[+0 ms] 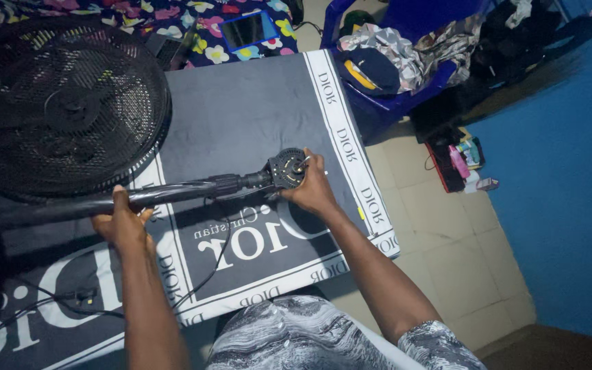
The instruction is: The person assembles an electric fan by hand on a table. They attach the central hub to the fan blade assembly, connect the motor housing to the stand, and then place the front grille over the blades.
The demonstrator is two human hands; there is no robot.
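Across the middle of the frame a black fan pole [173, 194] lies on a grey printed cloth [241, 116], its round black end piece [287, 168] near the centre. The left hand [123, 223] wraps closed around the pole at centre left, while the right hand [313, 188] rests its fingers on the end piece, though whether they pinch anything there cannot be told. A round black fan grille [63, 103] fills the upper left, and a blue plastic chair [405, 41] heaped with clothes stands at upper right.
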